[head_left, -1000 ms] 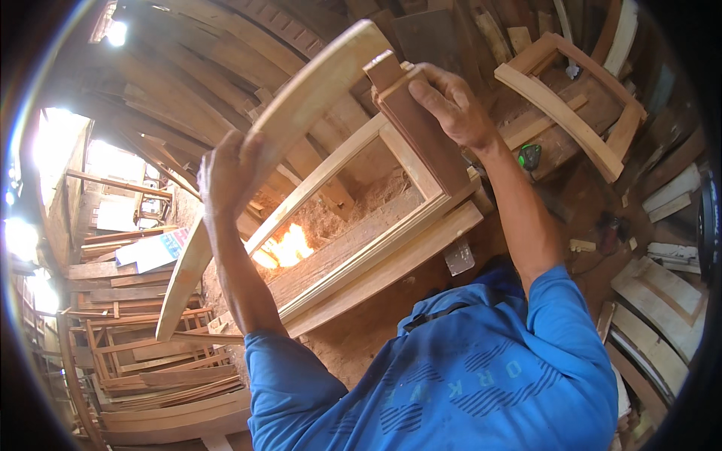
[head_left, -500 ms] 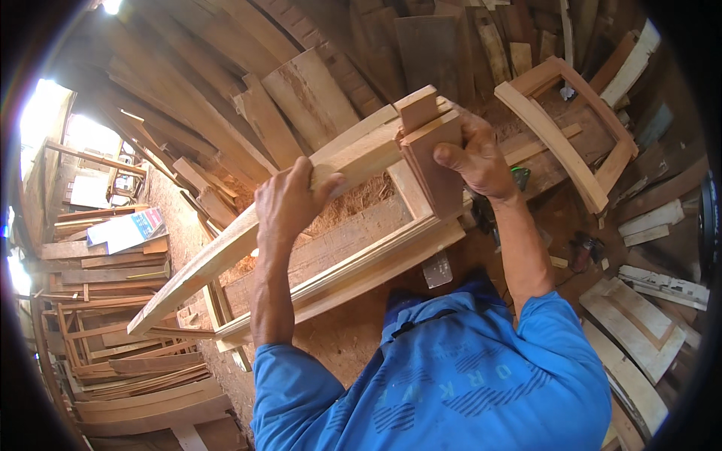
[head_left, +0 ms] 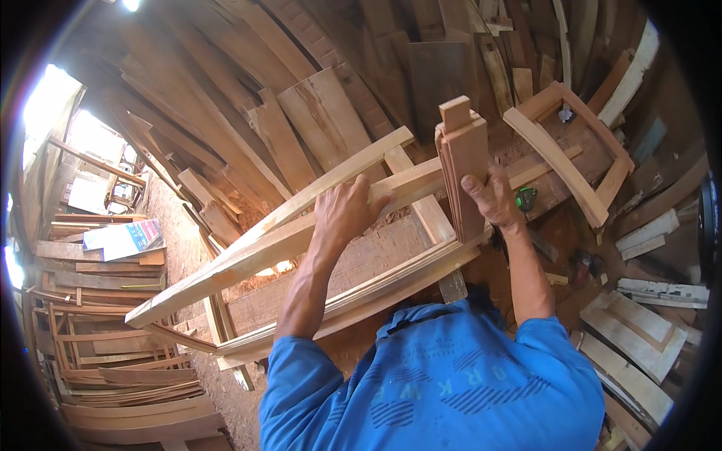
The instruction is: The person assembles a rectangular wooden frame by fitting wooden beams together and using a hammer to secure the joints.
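Observation:
A long, pale wooden rail (head_left: 226, 274) runs slantwise in front of me. My left hand (head_left: 346, 210) wraps over its middle, thumb on the near side. At the rail's right end stands a short, reddish wooden board (head_left: 470, 150) with a stepped edge and a tab at its top. My right hand (head_left: 492, 199) grips this board, thumb on its near face; the other fingers are partly hidden. Beneath lies a wooden frame (head_left: 353, 307) with a crosspiece (head_left: 423, 201) at its right. The rail passes above the frame; whether the board's foot touches it, I cannot tell.
Planks (head_left: 320, 113) lean along the far side. Another wooden frame (head_left: 553, 150) lies at the right, with a green-and-black tool (head_left: 526, 198) near it. Stacked timber (head_left: 113, 376) fills the left, a printed sheet (head_left: 124, 239) on top. Offcuts (head_left: 632, 331) lie at the right.
Both hands have come nearer and slightly right, lowering the rail's right end with the board. The board stands more upright, and the frame's far bar and crosspiece show more.

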{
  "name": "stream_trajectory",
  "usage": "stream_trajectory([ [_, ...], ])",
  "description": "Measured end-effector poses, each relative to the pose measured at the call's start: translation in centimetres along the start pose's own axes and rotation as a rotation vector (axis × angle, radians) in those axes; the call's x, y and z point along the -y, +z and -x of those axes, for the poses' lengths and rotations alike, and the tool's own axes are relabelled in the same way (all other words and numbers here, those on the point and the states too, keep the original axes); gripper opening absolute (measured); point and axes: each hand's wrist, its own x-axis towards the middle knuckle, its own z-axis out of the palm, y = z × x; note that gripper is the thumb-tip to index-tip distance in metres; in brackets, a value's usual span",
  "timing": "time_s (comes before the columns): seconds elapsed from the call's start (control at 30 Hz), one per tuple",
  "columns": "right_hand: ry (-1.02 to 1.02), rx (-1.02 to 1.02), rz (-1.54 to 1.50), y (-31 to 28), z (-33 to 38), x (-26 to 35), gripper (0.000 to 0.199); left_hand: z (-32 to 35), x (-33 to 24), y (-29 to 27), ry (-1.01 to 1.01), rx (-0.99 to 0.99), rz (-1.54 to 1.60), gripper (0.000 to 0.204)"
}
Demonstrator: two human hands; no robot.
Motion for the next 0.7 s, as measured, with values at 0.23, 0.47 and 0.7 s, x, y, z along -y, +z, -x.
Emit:
stream_trajectory([
  [0.23, 0.089, -0.211, 0.297, 0.7, -1.4, -8.2, 0.072, -5.8, 1.6, 1.0, -0.034, 0.198, 0.017, 0.068],
  [0.47, 0.276, -0.199, 0.433, -0.1, -0.1, -12.6, 0.068, -9.6, 3.7, 8.4, -0.038, 0.424, 0.083, 0.071],
  [0.7, 0.508, -0.244, 0.689, -1.4, 4.1, -16.9, 0.077, -12.3, 6.8, 17.5, -0.013, 0.582, 0.146, 0.075],
])
